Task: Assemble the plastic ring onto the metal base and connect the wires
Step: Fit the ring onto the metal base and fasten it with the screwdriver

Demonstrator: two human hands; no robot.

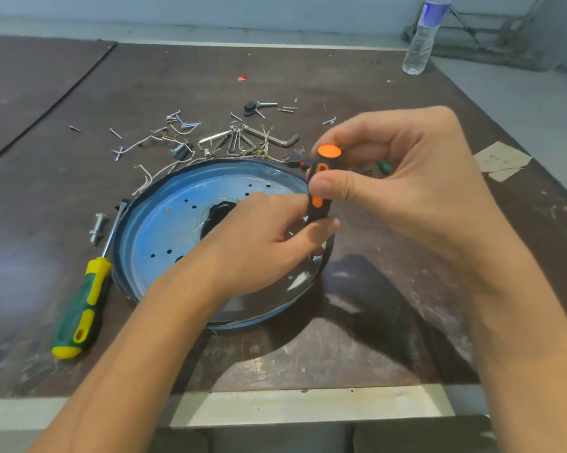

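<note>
Right hand (406, 184) grips the screwdriver (321, 188), held upright over the right rim of the base (164, 223). Left hand (262, 233), fingers curled, meets the screwdriver's lower end; its grip cannot be confirmed. Ring (154, 184) sits round the base; wires (135, 143) lie behind.

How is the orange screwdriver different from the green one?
The orange screwdriver has a black-and-orange handle; the green screwdriver has a green-and-yellow one. The orange one stands upright in the right hand; the green one lies on the table beside the metal base. Both have two-colour handles.
</note>
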